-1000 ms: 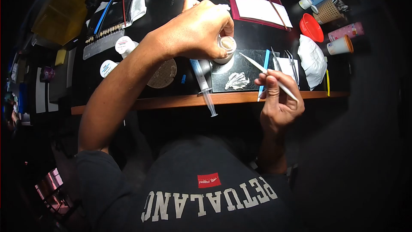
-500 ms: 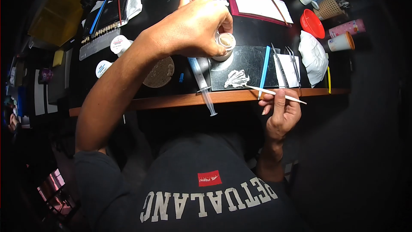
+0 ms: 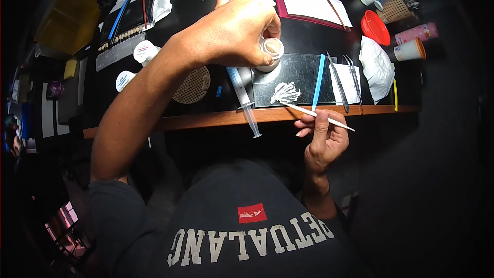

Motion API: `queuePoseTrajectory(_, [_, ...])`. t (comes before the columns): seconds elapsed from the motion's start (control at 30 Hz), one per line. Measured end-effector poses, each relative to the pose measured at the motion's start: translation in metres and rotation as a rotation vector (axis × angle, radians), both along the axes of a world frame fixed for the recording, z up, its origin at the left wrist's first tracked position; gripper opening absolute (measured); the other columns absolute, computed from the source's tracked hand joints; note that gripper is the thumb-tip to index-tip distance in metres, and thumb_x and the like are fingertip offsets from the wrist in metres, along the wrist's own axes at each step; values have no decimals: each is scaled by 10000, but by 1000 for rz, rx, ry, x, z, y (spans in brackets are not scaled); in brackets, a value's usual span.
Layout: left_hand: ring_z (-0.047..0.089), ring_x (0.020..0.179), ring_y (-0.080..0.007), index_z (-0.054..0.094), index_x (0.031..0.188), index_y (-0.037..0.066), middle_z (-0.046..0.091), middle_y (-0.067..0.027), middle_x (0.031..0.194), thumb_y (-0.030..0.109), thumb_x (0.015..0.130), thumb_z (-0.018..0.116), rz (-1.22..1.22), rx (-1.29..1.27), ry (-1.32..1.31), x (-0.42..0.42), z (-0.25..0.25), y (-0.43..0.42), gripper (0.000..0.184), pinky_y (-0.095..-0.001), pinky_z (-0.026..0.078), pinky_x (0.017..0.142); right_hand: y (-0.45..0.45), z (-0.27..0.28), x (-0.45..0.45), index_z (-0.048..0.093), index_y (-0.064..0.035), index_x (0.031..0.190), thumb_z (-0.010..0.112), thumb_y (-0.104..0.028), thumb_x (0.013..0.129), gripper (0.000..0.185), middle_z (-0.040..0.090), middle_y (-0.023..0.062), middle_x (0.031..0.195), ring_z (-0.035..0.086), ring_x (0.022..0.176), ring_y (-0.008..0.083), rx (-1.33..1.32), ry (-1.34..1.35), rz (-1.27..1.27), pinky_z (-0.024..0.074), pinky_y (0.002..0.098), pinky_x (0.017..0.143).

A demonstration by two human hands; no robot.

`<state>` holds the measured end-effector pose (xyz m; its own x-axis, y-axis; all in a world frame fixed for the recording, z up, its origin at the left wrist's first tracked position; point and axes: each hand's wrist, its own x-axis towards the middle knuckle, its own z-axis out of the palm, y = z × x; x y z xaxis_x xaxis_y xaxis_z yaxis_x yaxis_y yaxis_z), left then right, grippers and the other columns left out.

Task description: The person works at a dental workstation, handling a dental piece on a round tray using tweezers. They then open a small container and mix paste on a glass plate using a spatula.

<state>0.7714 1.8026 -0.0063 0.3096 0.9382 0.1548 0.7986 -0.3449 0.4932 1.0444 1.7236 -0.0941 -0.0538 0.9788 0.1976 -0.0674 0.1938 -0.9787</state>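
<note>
My left hand point(image 3: 244, 28) reaches over the bench from the left, fingers wrapped round a small clear jar point(image 3: 271, 65) with beige powder in its top. The jar is tilted a little over a dark glass slab point(image 3: 303, 69). On the slab's near part lies a streaky smear of white paste point(image 3: 286, 92). My right hand point(image 3: 327, 136) pinches a slim white spatula point(image 3: 309, 112), whose tip meets the near edge of the paste. A blue-handled stick point(image 3: 318, 82) lies across the slab's right side. Left of the slab, a clear syringe point(image 3: 242, 95) overhangs the bench edge.
At right are tweezers point(image 3: 337, 82), a crumpled tissue point(image 3: 375, 67), a red bowl point(image 3: 375, 27) and a cup point(image 3: 409, 50). A tray with white paper point(image 3: 311, 5) lies behind. White-lidded jars point(image 3: 145, 51) and a round mesh disc point(image 3: 191, 86) sit at left.
My right hand has moved left with the spatula, and its tip has gone from the right side of the paste to its near left. The left hand and jar have hardly moved.
</note>
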Motion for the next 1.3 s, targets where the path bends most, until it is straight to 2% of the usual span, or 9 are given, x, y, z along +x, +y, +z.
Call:
queuePoseTrajectory(0.23, [744, 880, -296, 790, 960, 29, 770, -150, 880, 251, 678, 851, -7, 74, 27, 0, 0, -3, 364, -420, 517, 931, -3, -3, -5, 598, 62, 1079, 596, -121, 1078, 183, 724, 201, 861, 746, 709, 197, 13, 4, 25, 595, 237, 556])
queuePoseTrajectory(0.43, [744, 892, -292, 794, 962, 34, 772, -147, 884, 250, 666, 851, 6, 61, 30, 0, 0, -2, 371, -424, 508, 941, 0, -1, -8, 595, 67, 1077, 598, -130, 1077, 196, 723, 205, 880, 747, 698, 209, -60, 102, 19, 615, 252, 550])
queuePoseTrajectory(0.53, [744, 899, -295, 794, 965, 37, 773, -143, 885, 249, 665, 850, 0, 4, -16, -1, 0, 0, 372, -426, 503, 944, 10, 0, 4, 595, 66, 1077, 590, -163, 1085, 230, 719, 193, 858, 742, 675, 211, -37, 93, -49, 599, 243, 515])
queuePoseTrajectory(0.63, [743, 903, -301, 795, 969, 41, 773, -141, 885, 251, 665, 849, 4, 53, 27, 0, -1, -1, 373, -428, 493, 953, 20, 0, 13, 598, 56, 1068, 588, -157, 1086, 213, 718, 188, 841, 729, 646, 183, 1, 27, -117, 568, 217, 481])
queuePoseTrajectory(0.83, [741, 910, -301, 795, 966, 50, 773, -135, 885, 268, 678, 842, 4, 22, 30, 0, 0, -1, 365, -438, 461, 978, 15, 3, 5, 601, 55, 1065, 594, -146, 1082, 202, 717, 183, 835, 712, 625, 162, -31, -27, -49, 532, 202, 457])
queuePoseTrajectory(1.3, [746, 878, -297, 797, 955, 49, 769, -131, 852, 283, 689, 845, 15, 59, 10, 0, -2, -1, 357, -430, 473, 961, 8, 6, -9, 606, 52, 1083, 595, -153, 1084, 205, 727, 192, 847, 733, 665, 192, -145, 68, 108, 544, 213, 474])
